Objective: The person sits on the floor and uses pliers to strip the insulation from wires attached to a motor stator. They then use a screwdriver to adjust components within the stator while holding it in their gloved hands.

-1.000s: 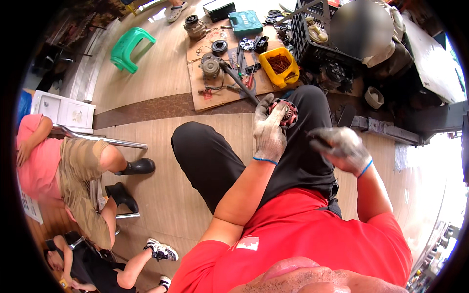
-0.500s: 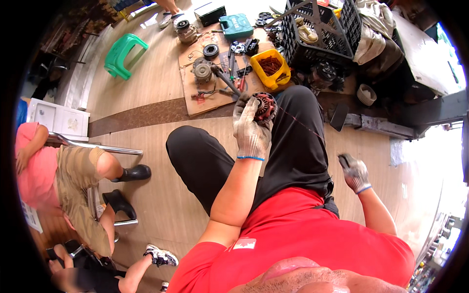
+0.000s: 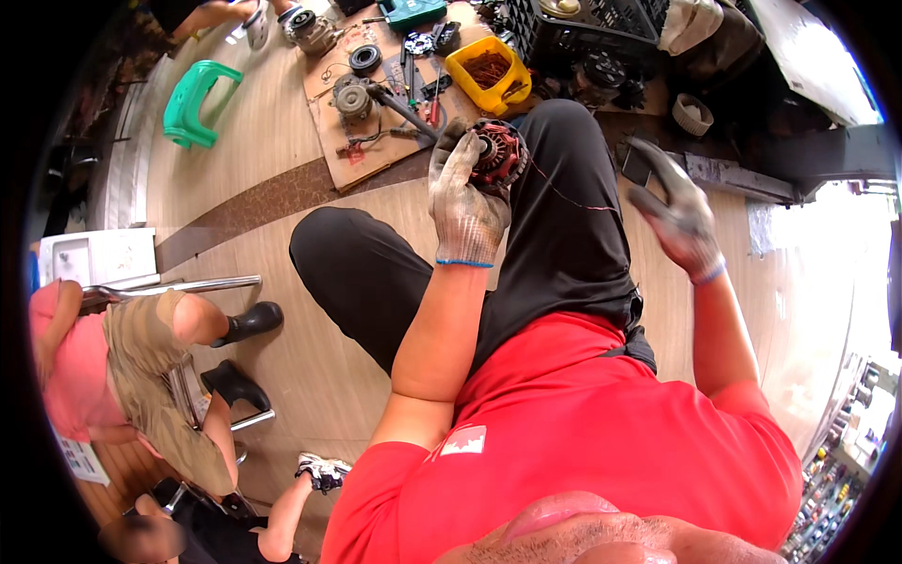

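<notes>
My left hand, in a soiled white work glove, is closed around a round motor part with red copper windings and a metal centre. It holds this part beside my right knee. A thin reddish wire trails from it across my dark trouser leg; I cannot tell whether its far end meets my right hand. My right hand, also gloved, hangs over the floor right of that knee, fingers and thumb apart. Beyond my left hand, a cardboard sheet carries a metal motor housing, a black ring and tools.
A yellow cut-open container holds copper wire scraps. Behind it stands a black plastic crate. A small white basket is at the right. At far left are a green stool and seated people near a chair's metal frame.
My right hand has swung forward and inward toward my knee, its fingers now spread. The left hand keeps hold of the wound motor part. The view has shifted, moving the scene up and left.
</notes>
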`<state>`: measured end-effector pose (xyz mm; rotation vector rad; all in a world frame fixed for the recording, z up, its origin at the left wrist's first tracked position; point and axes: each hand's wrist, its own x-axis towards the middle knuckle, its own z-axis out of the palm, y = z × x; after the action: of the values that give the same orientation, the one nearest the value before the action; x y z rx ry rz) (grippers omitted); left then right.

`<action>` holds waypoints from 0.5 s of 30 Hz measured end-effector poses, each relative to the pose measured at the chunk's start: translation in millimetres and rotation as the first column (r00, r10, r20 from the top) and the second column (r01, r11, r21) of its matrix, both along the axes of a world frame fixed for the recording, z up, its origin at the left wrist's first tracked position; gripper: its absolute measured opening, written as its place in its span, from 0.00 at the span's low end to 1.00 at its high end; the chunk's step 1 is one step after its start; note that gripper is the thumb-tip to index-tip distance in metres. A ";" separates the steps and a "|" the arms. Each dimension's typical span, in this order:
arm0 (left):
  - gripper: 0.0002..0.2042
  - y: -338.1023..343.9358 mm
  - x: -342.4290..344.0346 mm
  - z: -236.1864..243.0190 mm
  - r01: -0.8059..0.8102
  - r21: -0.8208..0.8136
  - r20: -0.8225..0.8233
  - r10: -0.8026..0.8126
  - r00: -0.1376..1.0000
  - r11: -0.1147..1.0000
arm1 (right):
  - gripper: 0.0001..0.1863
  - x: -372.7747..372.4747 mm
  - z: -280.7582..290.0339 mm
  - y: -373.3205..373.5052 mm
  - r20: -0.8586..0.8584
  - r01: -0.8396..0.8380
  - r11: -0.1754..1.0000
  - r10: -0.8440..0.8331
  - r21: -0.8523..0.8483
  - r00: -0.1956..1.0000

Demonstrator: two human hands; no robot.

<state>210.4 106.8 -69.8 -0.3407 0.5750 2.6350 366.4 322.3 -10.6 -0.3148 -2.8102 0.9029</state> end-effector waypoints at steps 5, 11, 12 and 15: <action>0.14 -7.8 4.9 7.1 0.047 0.020 -0.052 -0.046 0.998 0.999 | 0.32 -90.9 -11.9 -50.1 0.130 -0.331 0.940 0.319 0.083 0.939; 0.16 -13.1 5.2 4.9 0.090 -0.064 -0.143 -0.099 0.985 0.994 | 0.17 -121.2 -20.7 -40.1 -0.023 -0.241 0.966 0.240 -0.096 0.970; 0.15 -11.9 6.5 3.7 0.083 -0.126 -0.165 -0.104 0.981 0.989 | 0.17 -120.3 -15.1 -37.4 -0.006 -0.176 0.975 0.176 -0.137 0.984; 0.14 -4.9 7.1 -0.4 0.017 -0.240 -0.157 -0.056 0.986 0.971 | 0.15 -103.8 11.9 -33.8 -0.079 -0.252 0.958 0.264 0.136 0.961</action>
<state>217.5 101.9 -70.3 -0.1831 0.9471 2.5773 262.6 288.5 1.3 0.1150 -2.8429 0.7601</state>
